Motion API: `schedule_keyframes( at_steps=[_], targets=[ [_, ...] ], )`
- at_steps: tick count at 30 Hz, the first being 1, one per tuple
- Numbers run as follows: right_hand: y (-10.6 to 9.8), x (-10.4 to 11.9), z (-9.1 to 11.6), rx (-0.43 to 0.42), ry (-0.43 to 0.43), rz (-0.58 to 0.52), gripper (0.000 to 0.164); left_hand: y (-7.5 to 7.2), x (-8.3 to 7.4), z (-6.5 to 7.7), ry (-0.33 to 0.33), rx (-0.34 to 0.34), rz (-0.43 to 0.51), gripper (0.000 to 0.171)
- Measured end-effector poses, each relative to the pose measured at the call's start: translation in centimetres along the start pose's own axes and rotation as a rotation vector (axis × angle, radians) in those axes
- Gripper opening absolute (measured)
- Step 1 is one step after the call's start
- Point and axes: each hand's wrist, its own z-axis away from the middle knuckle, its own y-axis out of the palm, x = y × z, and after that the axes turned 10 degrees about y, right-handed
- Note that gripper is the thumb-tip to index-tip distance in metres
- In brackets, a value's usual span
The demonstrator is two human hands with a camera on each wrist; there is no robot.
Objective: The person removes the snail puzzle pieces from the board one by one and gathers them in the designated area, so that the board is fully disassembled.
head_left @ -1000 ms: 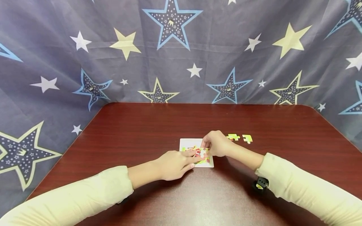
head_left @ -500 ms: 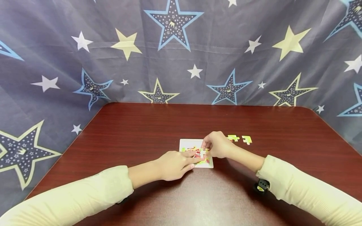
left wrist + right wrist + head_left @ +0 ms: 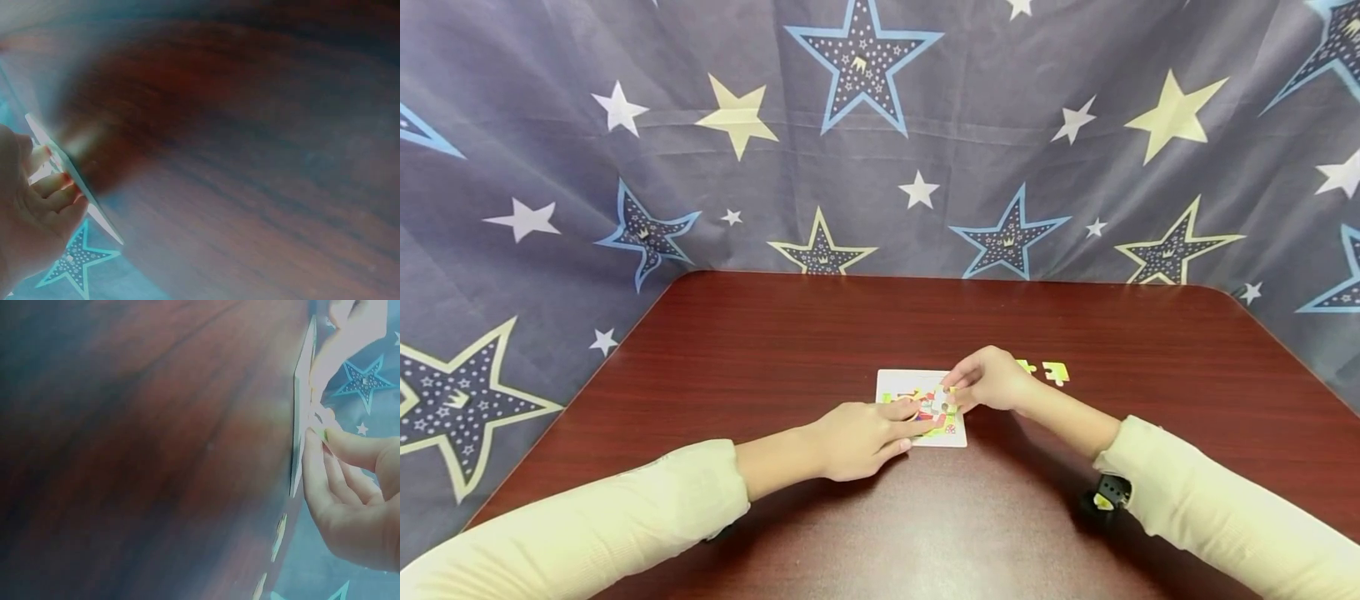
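Note:
A white puzzle tray with a partly assembled, brightly coloured picture lies on the table. My left hand comes in from the left, its fingers stretched over the picture and resting on it. At the tray's right side, my right hand pinches a jigsaw piece between thumb and fingers, tilted a little above the board. The head view shows that piece pale, and its printed face is hard to make out. In the left wrist view, the left fingers lie across the tray edge.
Two loose yellow-green jigsaw pieces lie right of the tray: one in full view, the other partly behind the right hand. The dark red wooden table ends at a star-printed curtain.
My right hand has lifted slightly and shifted right, drawing the jigsaw piece up and tilting it. It now covers more of the nearer loose piece. My left hand has stayed almost still.

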Motion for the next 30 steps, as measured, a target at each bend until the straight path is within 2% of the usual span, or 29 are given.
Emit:
schedule_keyframes(
  at_steps=[2,10,18,22,30],
  targets=[
    [-0.3,-0.3,0.0,0.026,0.021,-0.053,0.02,0.1,0.0,0.2,0.007,0.006,0.001,0.045],
    [-2.1,-1.5,0.9,0.045,0.015,-0.104,0.026,0.6,0.2,0.7,0.028,-0.004,0.037,0.048],
    [-4.2,-3.0,1.8,0.053,0.037,-0.115,0.03,0.6,0.2,0.7,0.019,0.001,0.045,0.049],
    [-5.1,-3.9,2.3,0.06,0.044,-0.105,0.032,0.6,0.2,0.6,0.017,0.006,0.033,0.049],
    [-6.8,-5.7,3.5,0.069,0.085,-0.168,0.037,0.6,0.3,0.6,0.037,0.0,-0.009,0.048]
  ],
)
